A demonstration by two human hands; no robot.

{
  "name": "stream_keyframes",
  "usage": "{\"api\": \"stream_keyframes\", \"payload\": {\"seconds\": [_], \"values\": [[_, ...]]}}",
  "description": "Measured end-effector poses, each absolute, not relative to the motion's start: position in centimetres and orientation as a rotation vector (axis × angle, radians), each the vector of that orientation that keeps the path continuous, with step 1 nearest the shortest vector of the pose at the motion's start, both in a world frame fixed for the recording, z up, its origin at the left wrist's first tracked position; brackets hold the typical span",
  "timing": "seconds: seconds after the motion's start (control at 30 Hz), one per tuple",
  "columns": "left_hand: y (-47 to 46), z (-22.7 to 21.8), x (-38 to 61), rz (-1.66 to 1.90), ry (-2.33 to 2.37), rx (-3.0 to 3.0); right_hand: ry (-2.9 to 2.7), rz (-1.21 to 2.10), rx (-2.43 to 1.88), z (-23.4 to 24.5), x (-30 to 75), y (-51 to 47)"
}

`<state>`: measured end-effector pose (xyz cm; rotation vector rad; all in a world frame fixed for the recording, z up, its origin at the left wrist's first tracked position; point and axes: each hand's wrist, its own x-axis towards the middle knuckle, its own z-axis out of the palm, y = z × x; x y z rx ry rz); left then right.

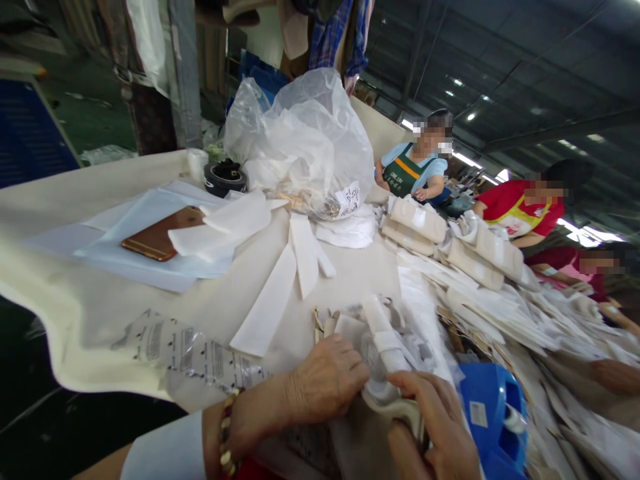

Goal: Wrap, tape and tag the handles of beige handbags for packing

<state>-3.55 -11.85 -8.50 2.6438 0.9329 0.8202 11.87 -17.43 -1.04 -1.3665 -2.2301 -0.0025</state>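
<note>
My left hand [327, 380] lies at the bottom middle, its fingers curled down against a pale bundle; whatever is under the fingertips is hidden. Close by on the right, my right hand [437, 427] has its thumb and fingers around the edge of a beige item [395, 408], whose kind I cannot make out. Just beyond both hands lies a white wrapped strip [383, 333] among crumpled clear plastic. Small gold-coloured metal hardware [317, 325] shows beside it.
White cut strips [267, 303] and a phone [163, 233] lie on the pale table cover [215, 300]. Behind stand a tape roll [225, 177] and a large plastic bag [305, 140]. Beige bundles [417, 223] and a blue container [493, 413] are at right. Several people work beyond.
</note>
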Motion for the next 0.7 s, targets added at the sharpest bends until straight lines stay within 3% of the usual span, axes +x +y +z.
{"api": "stream_keyframes", "payload": {"seconds": [0.27,0.47,0.7], "values": [[-16.8,-12.3,-1.5,0.806,1.252,2.073,-2.154,-0.020,-1.299,-3.3,10.5,-17.5],[-15.9,-12.9,-2.4,0.989,1.016,1.944,-2.192,-0.153,-1.216,-4.9,8.9,-17.3],[-13.9,-11.9,-4.9,0.863,0.816,2.004,-2.164,-0.060,-1.243,-3.9,10.4,-16.7]]}}
